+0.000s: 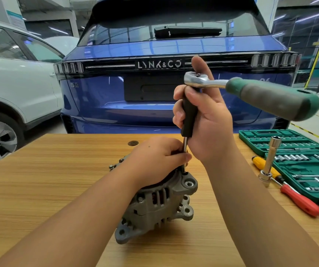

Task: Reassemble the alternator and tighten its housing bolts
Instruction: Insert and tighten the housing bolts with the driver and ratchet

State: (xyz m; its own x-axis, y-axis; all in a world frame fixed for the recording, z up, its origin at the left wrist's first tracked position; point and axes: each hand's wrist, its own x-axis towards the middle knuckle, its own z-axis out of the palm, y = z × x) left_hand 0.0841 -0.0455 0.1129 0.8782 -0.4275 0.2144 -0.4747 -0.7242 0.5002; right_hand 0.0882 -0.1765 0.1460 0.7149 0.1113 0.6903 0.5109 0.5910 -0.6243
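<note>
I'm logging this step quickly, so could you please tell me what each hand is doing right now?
Left hand: rests on the alternator, fingers curled around the extension shaft.
Right hand: grips the black extension handle under the ratchet.

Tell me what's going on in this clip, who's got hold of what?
A person is working on an alternator that sits on a wooden table. The left hand rests on top of it and steadies the lower shaft of a long black-sleeved extension, which the right hand grips. A green-handled ratchet sits on the extension's top end. The tip meets the housing near a mounting ear. An open socket set and screwdrivers lie to the right.
</note>
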